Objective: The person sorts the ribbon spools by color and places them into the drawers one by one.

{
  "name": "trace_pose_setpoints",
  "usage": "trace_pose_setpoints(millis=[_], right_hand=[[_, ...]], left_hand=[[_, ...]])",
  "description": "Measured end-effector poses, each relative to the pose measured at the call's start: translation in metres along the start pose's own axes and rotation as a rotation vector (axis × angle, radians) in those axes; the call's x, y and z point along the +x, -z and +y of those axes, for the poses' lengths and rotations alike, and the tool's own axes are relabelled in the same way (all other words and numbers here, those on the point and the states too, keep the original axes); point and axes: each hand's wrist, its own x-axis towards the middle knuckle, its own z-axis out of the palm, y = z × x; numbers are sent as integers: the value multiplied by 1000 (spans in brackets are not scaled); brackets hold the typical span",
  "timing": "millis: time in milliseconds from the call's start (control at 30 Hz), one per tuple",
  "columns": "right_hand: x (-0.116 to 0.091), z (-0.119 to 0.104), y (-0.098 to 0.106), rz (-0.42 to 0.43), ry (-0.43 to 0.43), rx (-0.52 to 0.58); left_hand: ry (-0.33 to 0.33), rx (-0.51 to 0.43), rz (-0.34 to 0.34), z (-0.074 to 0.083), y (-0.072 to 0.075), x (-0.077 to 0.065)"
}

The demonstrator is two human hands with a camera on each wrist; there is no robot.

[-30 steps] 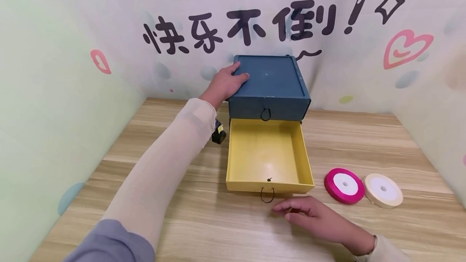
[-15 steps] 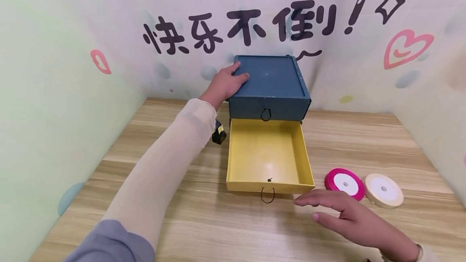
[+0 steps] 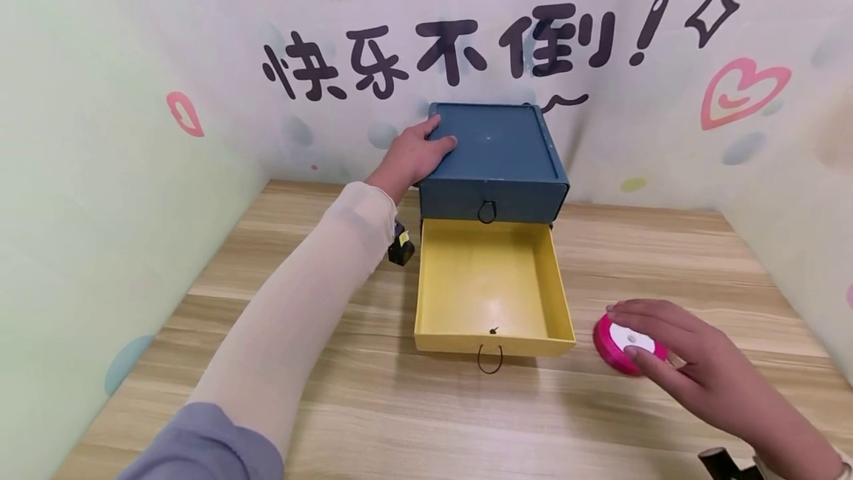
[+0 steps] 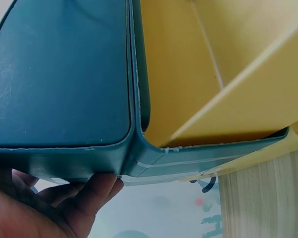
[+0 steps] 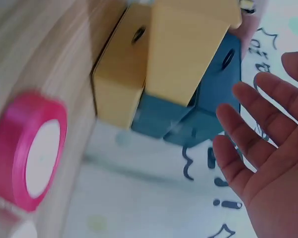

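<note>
My left hand (image 3: 415,152) rests on the left edge of a blue drawer unit (image 3: 493,141), fingers and thumb on its top. In the left wrist view the fingers (image 4: 97,196) touch the blue side wall. Below the blue drawer front, a yellow drawer (image 3: 494,347) is pulled out, with a black loop handle (image 3: 489,360). My right hand (image 3: 700,361) hovers over a pink ribbon roll (image 3: 605,343), fingers spread and holding nothing in the right wrist view. A pale ribbon roll (image 5: 12,225) shows partly there; the hand covers it in the head view.
Under the pulled-out drawer, another yellow drawer (image 5: 116,74) shows in the right wrist view. A small black object (image 3: 400,247) with a yellow mark is beside the unit's left side. The wooden table (image 3: 373,406) meets a printed wall sheet (image 3: 373,124) behind.
My right hand has moved right, from near the yellow drawer's loop handle to above the ribbon rolls. The left hand and the drawers stay put.
</note>
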Motion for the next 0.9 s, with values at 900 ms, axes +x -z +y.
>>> trace_pose_setpoints(millis=[900], right_hand=[[-39,79,-18,-330,-370,-284]], left_hand=[[-3,2,4,0,1,-1]])
